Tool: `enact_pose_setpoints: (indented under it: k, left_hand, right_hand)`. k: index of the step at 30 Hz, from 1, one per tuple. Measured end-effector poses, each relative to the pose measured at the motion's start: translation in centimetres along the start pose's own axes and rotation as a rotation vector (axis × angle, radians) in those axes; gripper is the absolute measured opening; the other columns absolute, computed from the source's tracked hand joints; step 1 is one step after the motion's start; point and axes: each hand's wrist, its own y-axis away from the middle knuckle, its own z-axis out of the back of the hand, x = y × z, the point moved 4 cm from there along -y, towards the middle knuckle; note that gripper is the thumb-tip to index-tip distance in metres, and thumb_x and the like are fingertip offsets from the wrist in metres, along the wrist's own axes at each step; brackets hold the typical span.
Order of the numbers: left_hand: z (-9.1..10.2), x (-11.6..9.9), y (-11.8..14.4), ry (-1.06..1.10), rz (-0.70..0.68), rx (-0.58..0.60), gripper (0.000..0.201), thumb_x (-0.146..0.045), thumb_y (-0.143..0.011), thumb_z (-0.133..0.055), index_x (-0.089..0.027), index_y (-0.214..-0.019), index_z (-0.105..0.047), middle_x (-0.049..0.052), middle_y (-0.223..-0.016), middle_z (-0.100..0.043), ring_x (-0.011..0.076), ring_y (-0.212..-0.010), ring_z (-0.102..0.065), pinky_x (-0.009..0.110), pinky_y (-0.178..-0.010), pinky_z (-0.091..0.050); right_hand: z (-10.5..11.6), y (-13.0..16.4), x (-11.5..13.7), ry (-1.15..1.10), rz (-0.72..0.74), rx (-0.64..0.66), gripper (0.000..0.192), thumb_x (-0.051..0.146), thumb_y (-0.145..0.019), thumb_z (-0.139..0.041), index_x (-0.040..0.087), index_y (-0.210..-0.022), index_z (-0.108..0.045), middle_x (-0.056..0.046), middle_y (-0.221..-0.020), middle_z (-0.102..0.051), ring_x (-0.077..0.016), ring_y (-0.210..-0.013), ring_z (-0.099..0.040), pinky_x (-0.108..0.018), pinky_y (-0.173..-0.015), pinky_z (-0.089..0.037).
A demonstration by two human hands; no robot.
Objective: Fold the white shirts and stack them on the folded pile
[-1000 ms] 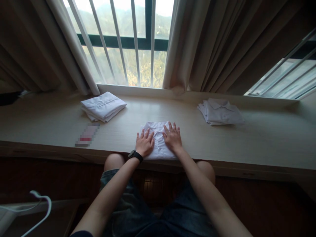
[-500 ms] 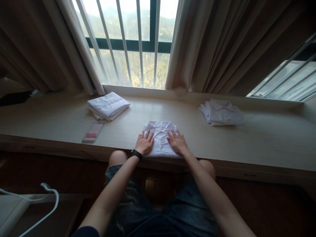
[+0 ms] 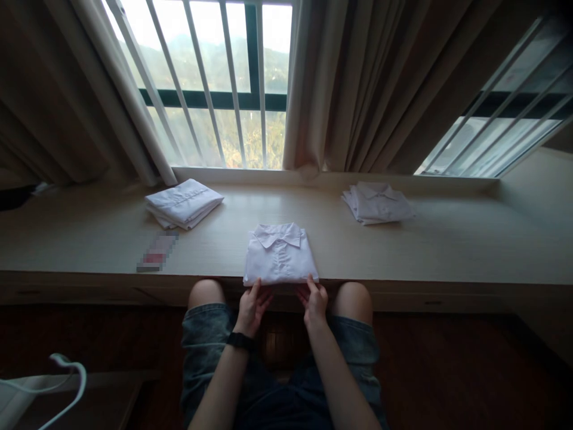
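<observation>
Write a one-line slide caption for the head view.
Both hands, left hand and right hand, touch the near edge of a folded white shirt on a wooden ledge.

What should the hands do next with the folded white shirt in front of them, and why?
Probably slide the fingers under the folded shirt and lift it. Both the left hand and the right hand sit at its near edge, fingertips touching the hem at the ledge's front. It looks fully folded, collar up, like the two piles behind.
</observation>
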Motion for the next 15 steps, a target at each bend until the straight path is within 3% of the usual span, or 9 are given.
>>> enact_pose_setpoints:
  k: [5,10,15]
  left_hand:
    - [-2.7,0.3,-0.9,0.099,0.121,0.060,0.025,-0.025,-0.083,-0.079,-0.016,-0.103,-0.066,0.006,-0.092,-0.072,0.0185,-0.080,-0.071,0.034,-0.075,-0.061]
    - [-4.0,1.9,-0.5,0.126,0.110,0.109,0.022,-0.012,-0.079,-0.080,-0.011,-0.099,-0.069,0.010,-0.095,-0.074,0.0195,-0.082,-0.073,0.030,-0.074,-0.062]
    - [-4.6,2.9,1.8,0.156,0.058,0.042,0.016,-0.004,-0.080,-0.075,-0.010,-0.094,-0.070,0.008,-0.092,-0.075,0.0153,-0.077,-0.072,0.024,-0.068,-0.061]
  right_hand:
    - [-1.6,-0.8,0.5,-0.093,-0.078,0.017,0.036,0.033,-0.067,-0.083,0.018,-0.095,-0.065,0.002,-0.074,-0.070,-0.0156,-0.060,-0.066,-0.025,-0.051,-0.055]
    - [0.8,-0.1,-1.3,-0.232,-0.084,0.089,0.032,0.023,-0.064,-0.084,0.019,-0.090,-0.065,0.003,-0.076,-0.072,-0.0128,-0.061,-0.066,-0.023,-0.055,-0.055]
    - [3.1,1.0,-2.3,-0.427,-0.205,0.443,0.024,0.007,-0.062,-0.066,0.021,-0.082,-0.068,-0.001,-0.086,-0.075,-0.0202,-0.089,-0.073,-0.039,-0.088,-0.060]
